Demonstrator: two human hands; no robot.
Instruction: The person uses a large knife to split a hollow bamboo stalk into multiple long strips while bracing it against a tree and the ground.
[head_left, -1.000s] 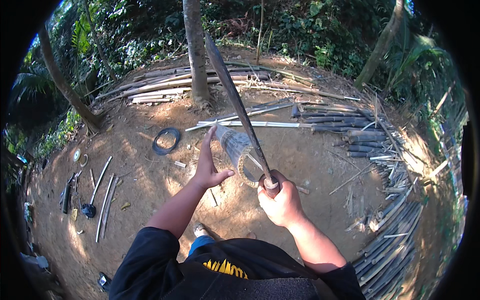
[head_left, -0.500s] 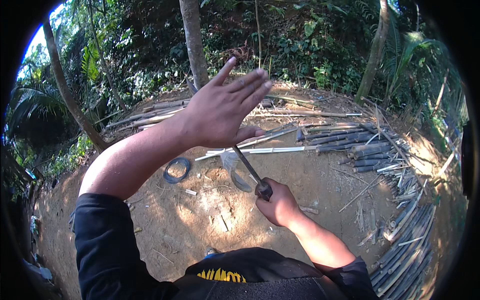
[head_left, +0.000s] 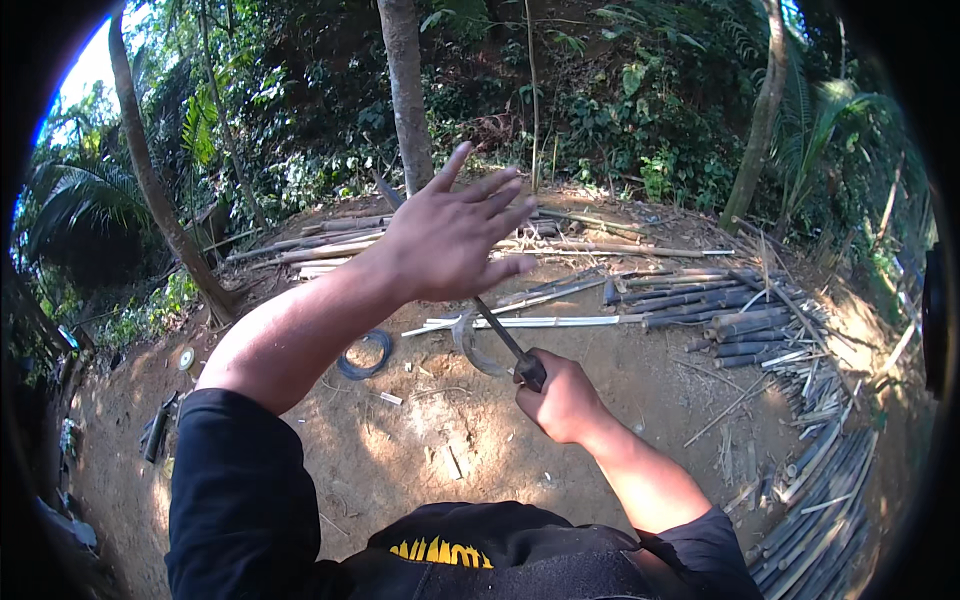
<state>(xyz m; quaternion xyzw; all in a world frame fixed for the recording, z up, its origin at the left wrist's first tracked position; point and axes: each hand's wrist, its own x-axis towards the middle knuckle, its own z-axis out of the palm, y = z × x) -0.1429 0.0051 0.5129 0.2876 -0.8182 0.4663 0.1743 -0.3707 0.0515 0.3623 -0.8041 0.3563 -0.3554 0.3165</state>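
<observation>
bare brown soil [head_left: 600,450] lies dappled with sun — a dark coil [head_left: 356,372] rests on it, with a small pale scrap [head_left: 391,398] near. farther left are a small round pale reel [head_left: 187,358] and a dark tube [head_left: 156,432]. long poles [head_left: 335,247] lie stacked around the foot of a slim grey trunk [head_left: 408,100], and pale strips [head_left: 575,322] lie in front of them. to the right sits a pile of dark poles [head_left: 690,300], with a bundle of split lengths [head_left: 820,520] curving below it — behind everything, leafy undergrowth [head_left: 600,125] between a left trunk [head_left: 160,195] and a right trunk [head_left: 757,130]
</observation>
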